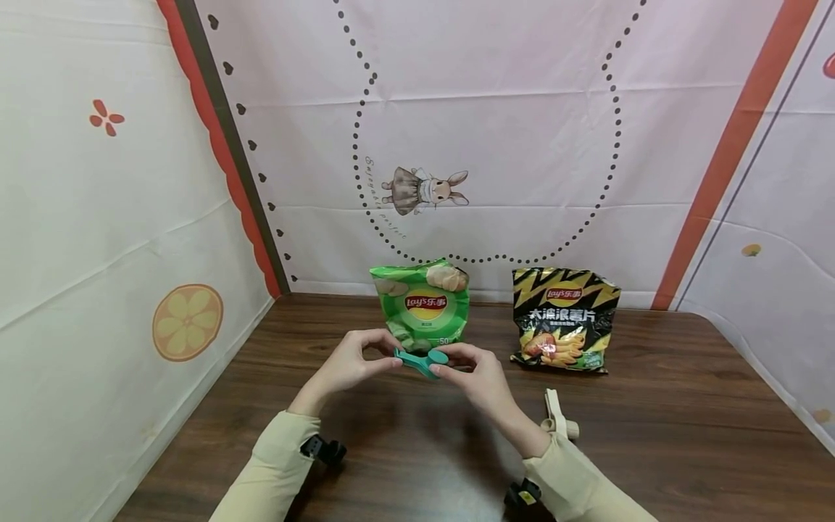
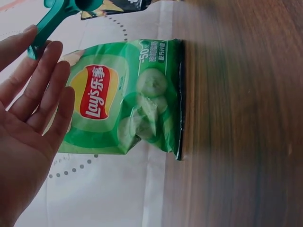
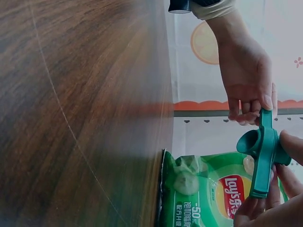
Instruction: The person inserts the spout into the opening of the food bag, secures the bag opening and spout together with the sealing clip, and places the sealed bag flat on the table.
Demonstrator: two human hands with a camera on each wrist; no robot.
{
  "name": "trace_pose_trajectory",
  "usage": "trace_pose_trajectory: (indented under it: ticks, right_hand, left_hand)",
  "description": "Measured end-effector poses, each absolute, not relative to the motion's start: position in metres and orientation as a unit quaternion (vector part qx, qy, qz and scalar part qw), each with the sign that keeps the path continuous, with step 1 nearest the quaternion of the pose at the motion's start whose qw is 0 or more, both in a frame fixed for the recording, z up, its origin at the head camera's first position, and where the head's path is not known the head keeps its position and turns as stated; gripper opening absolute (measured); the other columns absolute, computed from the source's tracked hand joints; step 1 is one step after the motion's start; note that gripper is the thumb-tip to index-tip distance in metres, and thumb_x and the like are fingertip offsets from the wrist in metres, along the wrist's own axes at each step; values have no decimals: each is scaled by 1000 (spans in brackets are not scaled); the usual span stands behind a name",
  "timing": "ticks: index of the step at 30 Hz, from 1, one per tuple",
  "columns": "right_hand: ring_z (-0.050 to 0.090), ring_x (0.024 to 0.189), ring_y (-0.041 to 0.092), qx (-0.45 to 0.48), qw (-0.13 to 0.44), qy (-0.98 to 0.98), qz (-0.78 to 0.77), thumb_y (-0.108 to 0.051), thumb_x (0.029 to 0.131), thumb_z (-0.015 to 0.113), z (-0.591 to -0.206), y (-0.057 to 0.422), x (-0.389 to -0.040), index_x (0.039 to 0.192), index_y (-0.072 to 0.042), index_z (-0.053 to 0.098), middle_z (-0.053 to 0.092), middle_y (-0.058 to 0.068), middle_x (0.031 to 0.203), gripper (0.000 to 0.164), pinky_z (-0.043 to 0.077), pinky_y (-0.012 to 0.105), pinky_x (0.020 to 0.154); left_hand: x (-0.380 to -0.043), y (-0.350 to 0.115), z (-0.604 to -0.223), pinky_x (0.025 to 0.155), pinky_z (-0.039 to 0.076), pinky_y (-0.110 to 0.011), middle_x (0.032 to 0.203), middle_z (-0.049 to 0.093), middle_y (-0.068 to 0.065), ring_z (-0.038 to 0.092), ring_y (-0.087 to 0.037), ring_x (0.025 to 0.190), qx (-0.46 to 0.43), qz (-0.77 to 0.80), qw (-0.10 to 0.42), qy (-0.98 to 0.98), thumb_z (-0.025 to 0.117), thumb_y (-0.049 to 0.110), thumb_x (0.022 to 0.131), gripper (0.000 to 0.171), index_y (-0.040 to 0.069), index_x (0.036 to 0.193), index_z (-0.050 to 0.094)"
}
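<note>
Clip (image 3: 262,165), teal, runs off left-wrist view only.

Right of the green bag (image 1: 425,301), a sleeve (image 1: 577,478) is partly hiding a beige tool (image 1: 553,406), while above that bag the left-wrist view's edge is cropping the teal tool (image 2: 49,24) and black bag (image 2: 128,5).

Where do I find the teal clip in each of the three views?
Head: the teal clip is below centre, between left hand and right hand.
Left wrist: the teal clip is at top left, cut by the upper edge.
Right wrist: the teal clip is at lower right.
Shared landmark: the green Lay's bag.
</note>
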State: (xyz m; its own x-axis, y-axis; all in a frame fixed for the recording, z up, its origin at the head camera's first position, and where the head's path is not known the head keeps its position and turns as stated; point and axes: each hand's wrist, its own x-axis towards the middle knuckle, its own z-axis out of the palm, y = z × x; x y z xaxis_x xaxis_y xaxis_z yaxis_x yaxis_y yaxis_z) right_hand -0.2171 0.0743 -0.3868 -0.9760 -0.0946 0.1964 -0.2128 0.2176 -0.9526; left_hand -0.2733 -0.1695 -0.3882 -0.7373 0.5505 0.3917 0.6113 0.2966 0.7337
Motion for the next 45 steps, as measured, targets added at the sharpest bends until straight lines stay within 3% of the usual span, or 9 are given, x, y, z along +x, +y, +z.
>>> trace_pose_trajectory:
  ticks: [7,16,24,31,36,45]
  right_hand:
    - [65,85,17,100,48,-773,625,-14,80,77,-384,74,-216,107,-8,71,71,10,95,28,52,22,69]
    - [63,79,13,105,58,-798,591,-16,78,78,-387,73,-219,103,-11,73,69,6,95,26,51,21,66]
    - [64,79,11,97,72,-811,572,-17,78,78,-388,73,-220,103,-12,74,70,4,96,25,51,21,64]
    - [64,78,11,89,82,-819,561,-17,78,78,-388,73,-221,102,-12,75,70,3,94,25,51,21,63]
    - [65,77,10,91,91,-825,551,-17,77,79,-387,73,-220,102,-12,75,70,3,93,25,51,21,63]
    - [63,75,10,77,97,-838,531,-20,78,78,-385,73,-220,102,-12,75,70,2,86,25,51,23,62]
  left_hand:
    - [-274,-171,-387,78,49,-49,87,66,5,62,-12,83,-352,-468,49,-809,73,26,84,11,23,93,68]
    - [-272,-172,-390,77,49,-48,91,65,1,61,-14,84,-334,-466,70,-816,76,19,81,13,18,90,68]
    - [-271,-170,-392,76,49,-45,85,63,7,60,-10,81,-323,-471,90,-816,77,30,79,13,25,83,66]
    - [-268,-166,-392,70,49,-33,80,61,6,59,-10,78,-315,-462,125,-820,78,29,78,14,24,80,65]
    - [-266,-165,-392,69,49,-41,79,61,5,59,-10,76,-322,-452,141,-820,79,27,78,15,22,79,64]
    - [-262,-168,-392,69,48,-35,80,60,7,58,-10,76,-338,-458,114,-814,79,31,77,17,26,80,63]
